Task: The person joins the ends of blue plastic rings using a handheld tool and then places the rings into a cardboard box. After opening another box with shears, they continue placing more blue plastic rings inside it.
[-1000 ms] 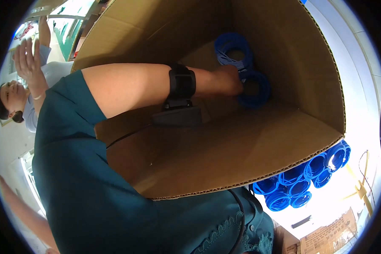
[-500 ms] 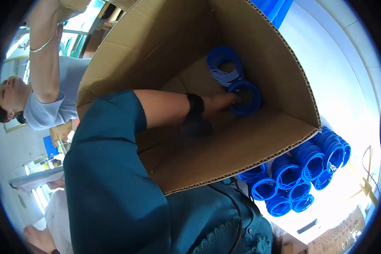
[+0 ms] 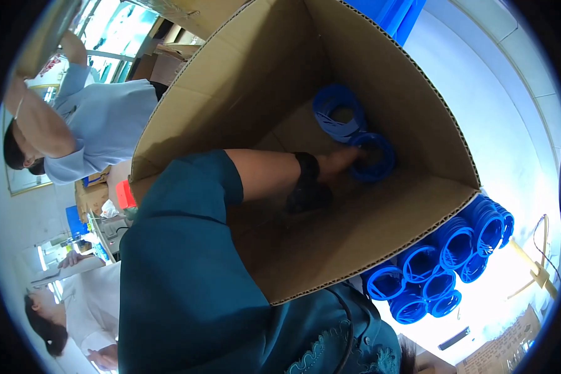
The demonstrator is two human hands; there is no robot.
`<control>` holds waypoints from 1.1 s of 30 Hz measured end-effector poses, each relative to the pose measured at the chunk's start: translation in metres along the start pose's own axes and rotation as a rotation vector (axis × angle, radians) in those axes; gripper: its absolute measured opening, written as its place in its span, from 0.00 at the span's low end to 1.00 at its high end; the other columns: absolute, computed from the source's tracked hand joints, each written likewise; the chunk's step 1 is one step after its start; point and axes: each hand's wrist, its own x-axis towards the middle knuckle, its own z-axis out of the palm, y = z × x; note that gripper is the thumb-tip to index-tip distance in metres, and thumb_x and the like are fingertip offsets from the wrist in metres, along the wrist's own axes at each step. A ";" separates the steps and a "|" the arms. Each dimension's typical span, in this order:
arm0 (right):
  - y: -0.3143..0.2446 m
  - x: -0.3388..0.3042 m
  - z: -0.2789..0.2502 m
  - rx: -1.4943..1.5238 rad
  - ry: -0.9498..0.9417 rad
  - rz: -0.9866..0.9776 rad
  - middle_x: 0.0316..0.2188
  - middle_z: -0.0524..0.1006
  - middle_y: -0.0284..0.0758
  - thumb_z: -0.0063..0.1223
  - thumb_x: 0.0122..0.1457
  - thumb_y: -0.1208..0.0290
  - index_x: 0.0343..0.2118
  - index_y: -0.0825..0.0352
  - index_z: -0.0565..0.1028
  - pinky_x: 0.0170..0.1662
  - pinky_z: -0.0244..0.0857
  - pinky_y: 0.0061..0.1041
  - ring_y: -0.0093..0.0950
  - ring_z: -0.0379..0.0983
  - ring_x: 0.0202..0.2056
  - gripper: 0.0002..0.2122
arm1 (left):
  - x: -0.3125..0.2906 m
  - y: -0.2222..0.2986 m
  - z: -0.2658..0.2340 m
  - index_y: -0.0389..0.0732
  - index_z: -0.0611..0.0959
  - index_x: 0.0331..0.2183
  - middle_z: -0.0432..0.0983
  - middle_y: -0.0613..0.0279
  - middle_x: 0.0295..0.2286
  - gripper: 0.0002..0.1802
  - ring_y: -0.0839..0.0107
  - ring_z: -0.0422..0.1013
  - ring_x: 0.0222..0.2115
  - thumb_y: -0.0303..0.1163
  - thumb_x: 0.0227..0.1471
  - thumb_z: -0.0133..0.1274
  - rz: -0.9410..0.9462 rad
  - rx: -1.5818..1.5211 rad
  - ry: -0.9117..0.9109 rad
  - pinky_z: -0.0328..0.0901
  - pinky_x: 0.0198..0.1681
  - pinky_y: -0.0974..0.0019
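Observation:
My left hand [image 3: 339,163] reaches deep into a cardboard box [image 3: 417,206], and a black band circles its wrist. Its fingers close on the near rim of a stack of blue rings [image 3: 389,162] at the bottom of the box; the fingertips are dim and partly hidden inside the opening. Touching that stack is a second stack of blue rings [image 3: 324,103], which has pale strips across its opening. My right hand does not show.
Outside the box, several stacks of blue rings [image 3: 458,246] are piled together at the right. Something blue [image 3: 405,19] borders the box at the top. Two co-workers in pale shirts are at the left, one [image 3: 115,118] with raised arms. A red object [image 3: 125,194] lies beside the box.
Box, arm and rings now appear slightly farther right and lower in the view. My left hand remains at the same ring stack. The co-workers at the left have shifted position.

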 end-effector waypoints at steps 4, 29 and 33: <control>-0.021 -0.025 0.000 0.149 0.011 0.219 0.34 0.75 0.36 0.50 0.59 0.69 0.44 0.68 0.71 0.38 0.66 0.23 0.27 0.73 0.34 0.12 | -0.003 0.005 -0.010 0.45 0.71 0.52 0.65 0.61 0.53 0.32 0.68 0.56 0.56 0.49 0.48 0.55 -0.048 0.038 -0.257 0.50 0.58 0.64; -0.479 -0.283 0.298 -0.853 -0.394 -1.434 0.27 0.78 0.38 0.54 0.52 0.80 0.35 0.70 0.77 0.31 0.67 0.20 0.24 0.75 0.28 0.07 | -0.330 0.090 -0.170 0.35 0.73 0.50 0.73 0.55 0.44 0.22 0.70 0.69 0.47 0.29 0.52 0.54 1.158 0.549 0.546 0.62 0.51 0.69; -0.537 -0.291 0.420 -1.485 -0.410 -1.671 0.23 0.77 0.34 0.49 0.58 0.68 0.32 0.68 0.77 0.30 0.65 0.18 0.21 0.73 0.24 0.09 | -0.294 0.046 -0.199 0.32 0.72 0.49 0.73 0.53 0.43 0.26 0.72 0.69 0.46 0.31 0.48 0.58 1.212 0.507 0.861 0.63 0.48 0.72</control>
